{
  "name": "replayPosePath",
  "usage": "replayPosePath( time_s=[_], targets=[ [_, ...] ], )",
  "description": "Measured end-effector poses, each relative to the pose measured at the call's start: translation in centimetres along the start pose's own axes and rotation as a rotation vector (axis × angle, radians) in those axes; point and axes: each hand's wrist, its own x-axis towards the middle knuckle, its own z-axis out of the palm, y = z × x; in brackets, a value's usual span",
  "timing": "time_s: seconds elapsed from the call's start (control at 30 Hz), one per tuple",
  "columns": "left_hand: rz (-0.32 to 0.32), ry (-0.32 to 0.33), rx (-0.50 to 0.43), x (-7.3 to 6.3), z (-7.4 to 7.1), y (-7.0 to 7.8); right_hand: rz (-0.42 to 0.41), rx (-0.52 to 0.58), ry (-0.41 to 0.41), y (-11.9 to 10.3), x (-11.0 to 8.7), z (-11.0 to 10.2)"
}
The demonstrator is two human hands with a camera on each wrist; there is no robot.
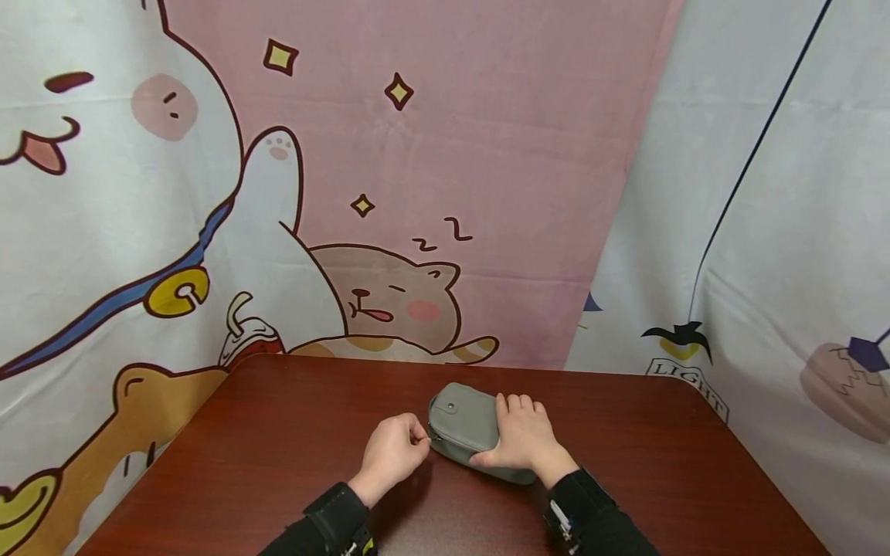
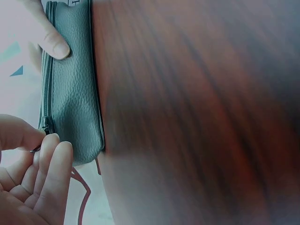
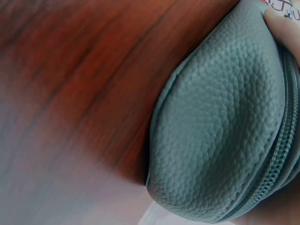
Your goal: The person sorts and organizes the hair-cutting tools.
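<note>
A grey-green zippered pouch (image 1: 462,417) with a pebbled surface lies on the table. In the left wrist view, the thumb and fingers of my left hand (image 1: 395,449) pinch the zipper pull (image 2: 46,125) at one end of the pouch. My right hand (image 1: 521,434) grips the other end, its thumb on the near side and its fingers over the top. The right wrist view shows the pouch's side (image 3: 215,122) and its zipper teeth (image 3: 281,145) close up; they look closed there. Whatever the pouch contains is hidden.
The pouch sits toward the far edge of a reddish-brown wooden table (image 1: 278,432). Behind the table hangs a cloth (image 1: 514,193) printed with cartoon animals. Dark straps circle both wrists.
</note>
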Motion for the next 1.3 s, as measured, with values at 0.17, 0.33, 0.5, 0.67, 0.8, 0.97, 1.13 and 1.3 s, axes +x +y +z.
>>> replayPosePath(
  time_s=[0.17,0.33,0.5,0.67,0.8,0.97,1.13,1.3],
  targets=[
    [0.013,0.015,0.024,0.1,-0.2,-0.4,-0.001,0.002,-0.006,-0.1,0.0,0.0],
    [0.010,0.020,0.045,0.3,-0.4,-0.7,-0.002,-0.004,-0.010,-0.1,0.0,-0.1],
    [0.012,0.000,0.074,0.7,-0.7,-0.9,-0.003,-0.011,-0.013,0.0,0.0,-0.1],
    [0.040,-0.012,0.106,1.0,-1.0,-1.2,-0.004,-0.005,-0.020,0.0,0.0,0.0],
    [0.046,-0.016,0.136,1.3,-1.2,-1.4,-0.002,-0.006,-0.018,0.0,0.0,0.0],
    [0.062,-0.018,0.167,1.7,-1.4,-1.5,0.003,-0.005,-0.023,0.1,0.1,0.1],
    [0.084,-0.016,0.182,1.9,-1.7,-1.5,0.001,-0.005,-0.024,0.0,0.1,0.0],
    [0.091,-0.024,0.187,2.2,-1.8,-1.6,-0.002,0.001,-0.027,0.0,0.0,-0.2]
  ],
)
